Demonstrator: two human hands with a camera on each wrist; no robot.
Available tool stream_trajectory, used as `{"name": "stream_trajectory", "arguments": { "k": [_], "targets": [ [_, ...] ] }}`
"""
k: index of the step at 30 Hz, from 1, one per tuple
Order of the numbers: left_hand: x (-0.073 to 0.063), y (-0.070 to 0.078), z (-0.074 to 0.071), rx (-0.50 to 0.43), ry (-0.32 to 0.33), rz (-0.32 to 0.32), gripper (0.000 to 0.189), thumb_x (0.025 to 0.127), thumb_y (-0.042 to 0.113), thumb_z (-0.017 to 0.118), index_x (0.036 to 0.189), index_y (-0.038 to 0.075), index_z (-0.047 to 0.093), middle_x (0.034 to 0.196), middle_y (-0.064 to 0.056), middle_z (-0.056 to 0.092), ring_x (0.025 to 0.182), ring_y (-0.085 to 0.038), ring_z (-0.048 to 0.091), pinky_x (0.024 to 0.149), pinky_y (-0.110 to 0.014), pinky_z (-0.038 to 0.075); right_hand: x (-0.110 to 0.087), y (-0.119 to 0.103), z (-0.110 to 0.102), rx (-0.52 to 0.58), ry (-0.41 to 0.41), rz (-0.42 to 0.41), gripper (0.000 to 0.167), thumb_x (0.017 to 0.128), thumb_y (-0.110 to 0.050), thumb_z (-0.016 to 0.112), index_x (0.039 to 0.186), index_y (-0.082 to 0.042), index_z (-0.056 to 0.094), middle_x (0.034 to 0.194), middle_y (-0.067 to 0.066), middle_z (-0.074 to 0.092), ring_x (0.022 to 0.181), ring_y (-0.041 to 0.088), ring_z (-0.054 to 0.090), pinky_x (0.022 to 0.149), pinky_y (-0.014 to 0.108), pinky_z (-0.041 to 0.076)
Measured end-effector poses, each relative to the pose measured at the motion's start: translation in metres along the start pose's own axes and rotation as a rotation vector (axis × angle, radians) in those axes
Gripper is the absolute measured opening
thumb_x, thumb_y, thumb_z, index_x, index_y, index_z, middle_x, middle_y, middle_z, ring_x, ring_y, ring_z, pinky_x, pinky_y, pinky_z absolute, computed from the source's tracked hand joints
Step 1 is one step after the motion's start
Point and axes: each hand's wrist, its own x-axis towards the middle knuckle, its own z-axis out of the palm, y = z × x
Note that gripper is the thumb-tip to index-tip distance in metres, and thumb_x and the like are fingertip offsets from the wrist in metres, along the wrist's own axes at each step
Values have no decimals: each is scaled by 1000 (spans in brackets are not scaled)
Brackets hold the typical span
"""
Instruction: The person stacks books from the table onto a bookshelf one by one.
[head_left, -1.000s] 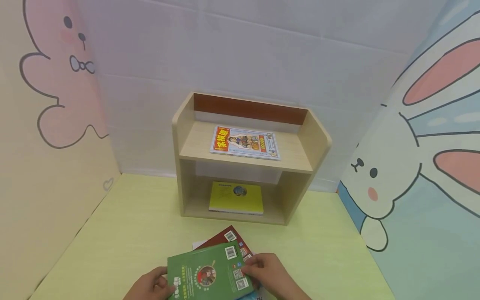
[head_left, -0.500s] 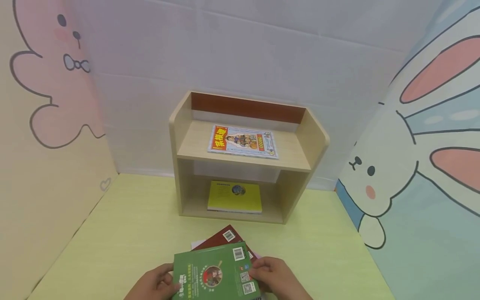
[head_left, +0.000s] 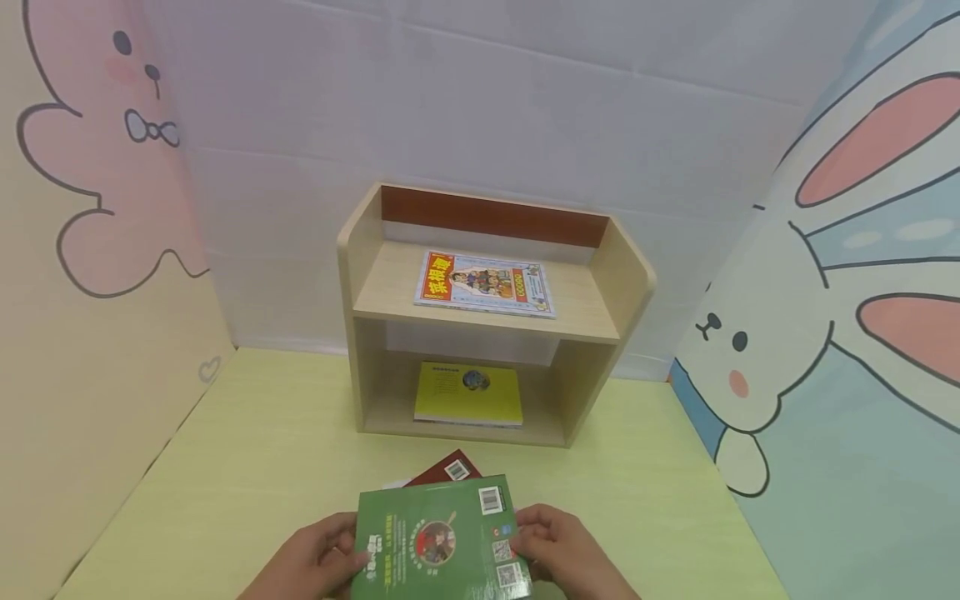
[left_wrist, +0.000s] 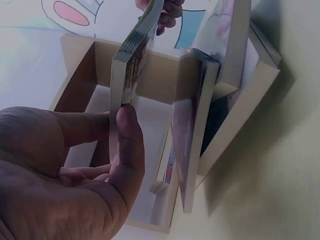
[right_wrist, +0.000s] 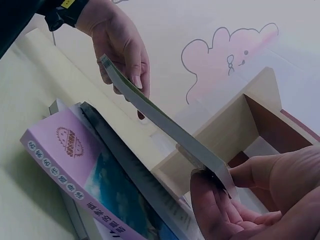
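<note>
Clearly, I see on my feed the green book point(head_left: 423, 542) between two hands: the left hand point(head_left: 318, 554) pinches one edge, the right hand point(head_left: 562, 546) the opposite one. Just ahead of both hands a red book point(head_left: 439, 472) shows; the wooden shelf point(head_left: 577, 312) stands farther beyond.

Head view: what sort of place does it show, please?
Probably a children's reading corner, though I cannot be sure: a large cartoon rabbit and a pink cartoon animal flank a small bookshelf holding books.
</note>
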Motion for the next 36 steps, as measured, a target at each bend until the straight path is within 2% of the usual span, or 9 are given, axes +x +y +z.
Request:
{"name": "stream_trajectory", "arguments": {
  "k": [6,11,13,16,22,25,29,36],
  "targets": [
    [4,15,1,32,-27,42,65,111,10,64,155,-26,33,109,-17,68,105,-36,79,86,-42,67,-1,-9,-5,8,15,-8,27,109,-17,66,123,6,66,104,11,79,84,23,76,78,35,63],
    [7,28,0,132,10,85,68,111,10,64,153,-30,30,113,-13,66,103,-26,76,85,-39,67,0,-17,-9,15,32,-46,26,109,-14,64,123,7,64,100,9,77,79,20,72,74,33,61],
    [9,32,1,160,37,109,68,111,10,65,153,-31,29,113,-13,63,97,-23,75,84,-38,66,0,-21,-11,14,42,-55,26,109,-13,64,124,8,64,100,9,76,80,20,72,74,32,61],
    [14,39,5,160,86,130,64,109,10,67,152,-27,38,113,-14,64,94,-21,73,84,-35,65,1,-28,-14,19,55,-72,27,109,-13,64,126,9,62,102,10,77,83,21,73,74,32,61],
    [26,51,14,227,252,94,60,106,16,74,152,-14,53,119,-12,71,114,-24,70,94,-31,59,8,-41,-22,4,94,-111,33,109,-13,66,128,12,60,105,12,78,87,22,75,75,31,63],
    [33,59,15,207,271,91,61,106,16,73,154,-14,51,125,-14,69,121,-28,69,98,-35,61,15,-47,-27,3,106,-134,33,109,-12,66,129,14,59,105,13,79,88,22,76,75,31,64],
    [42,68,12,156,241,127,63,107,13,71,157,-15,45,130,-19,66,122,-33,71,99,-42,63,24,-55,-32,0,118,-162,34,109,-11,64,131,15,59,106,13,79,88,22,78,75,31,64],
    [58,78,11,136,263,168,58,107,11,69,156,-14,49,126,-18,72,112,-31,77,100,-43,63,31,-67,-39,-18,131,-205,36,110,-12,64,132,16,57,105,12,79,87,20,76,75,30,64]
  ]
}}
